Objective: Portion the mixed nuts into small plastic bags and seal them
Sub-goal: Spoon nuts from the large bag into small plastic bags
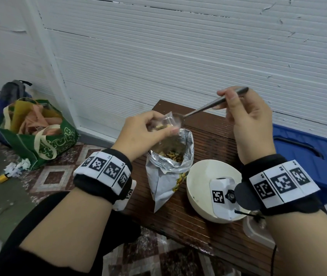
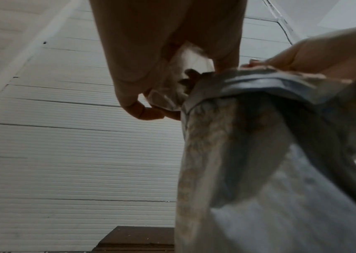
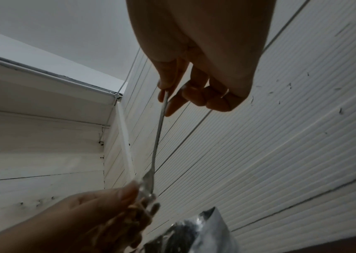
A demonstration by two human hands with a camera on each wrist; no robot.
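- Clear plastic, the small bag (image 1: 166, 122) hung pinched in the left hand (image 1: 144, 132) above the open foil nut pouch (image 1: 168, 166) on the wooden table (image 1: 208, 140)
- The right hand (image 1: 246, 120) gripped a metal spoon (image 1: 208, 106), bowl at the bag's mouth
- A white bowl (image 1: 202, 176) sat just beside the pouch

A plain room in a home, used informally: a low dark wooden slatted bench (image 1: 214, 140) stands against a scuffed white ribbed panel wall (image 1: 178, 56), over a patterned tile floor (image 1: 55, 176) with a stuffed green shopping bag (image 1: 45, 148), crumpled paper (image 1: 17, 168) and a blue plastic storage bin (image 1: 306, 154).
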